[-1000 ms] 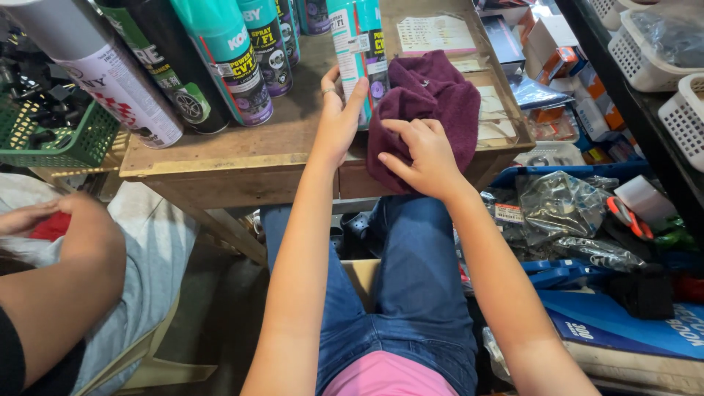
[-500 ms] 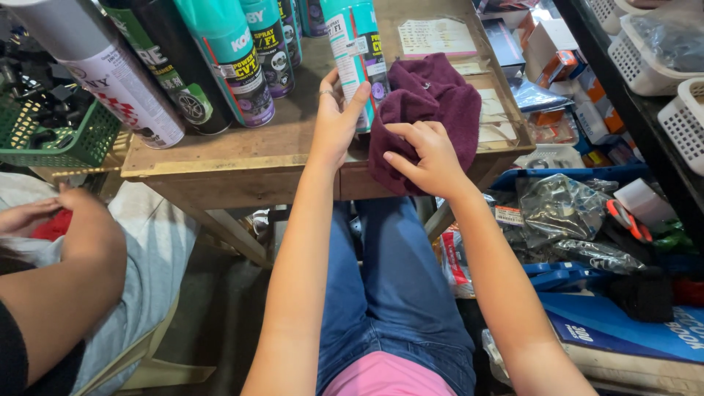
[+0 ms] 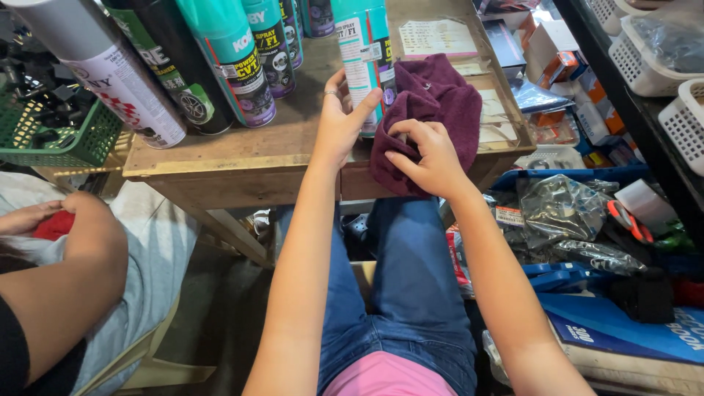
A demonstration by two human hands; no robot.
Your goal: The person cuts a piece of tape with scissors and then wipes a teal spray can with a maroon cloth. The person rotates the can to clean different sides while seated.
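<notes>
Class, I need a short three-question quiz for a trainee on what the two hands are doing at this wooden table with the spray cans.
1. True or false: the left hand touches a teal can.
2. What does the right hand press on? A) a green basket B) a maroon cloth C) a white basket
3. Fill in: the cloth lies at the table edge, to the ____ of the teal can.

Key
1. True: its fingers rest against the can's side.
2. B: the fingers pinch the cloth near its lower fold.
3. Right.
</notes>
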